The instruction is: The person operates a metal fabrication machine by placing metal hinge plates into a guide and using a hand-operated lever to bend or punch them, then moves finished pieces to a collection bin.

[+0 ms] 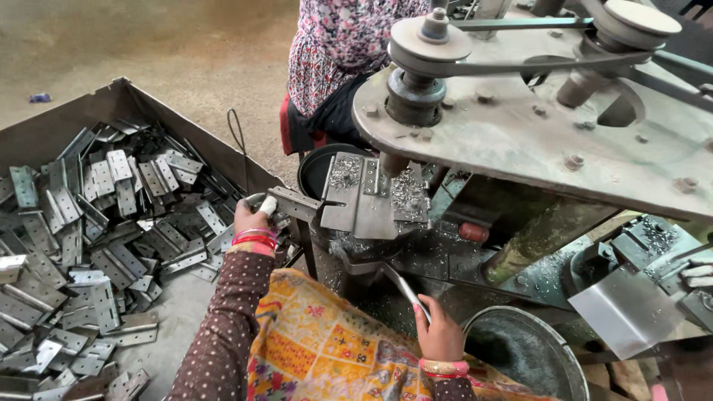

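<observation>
We are feeding the drill press [520, 111]: our left hand [251, 217] grips a metal hinge [293, 202] left of its fixture plate [364, 197]; our right hand [440, 336] clasps the lever [405, 286] below it. Next, seat the hinge squarely.

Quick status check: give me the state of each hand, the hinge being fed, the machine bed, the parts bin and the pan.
Left hand: grip shut on hinge.
Hinge: flat, at the bed's edge.
Right hand: grip shut on lever.
Lever: tilted.
Machine bed: strewn with metal shavings.
Parts bin: heaped with hinges.
Pan: contents unclear.
</observation>
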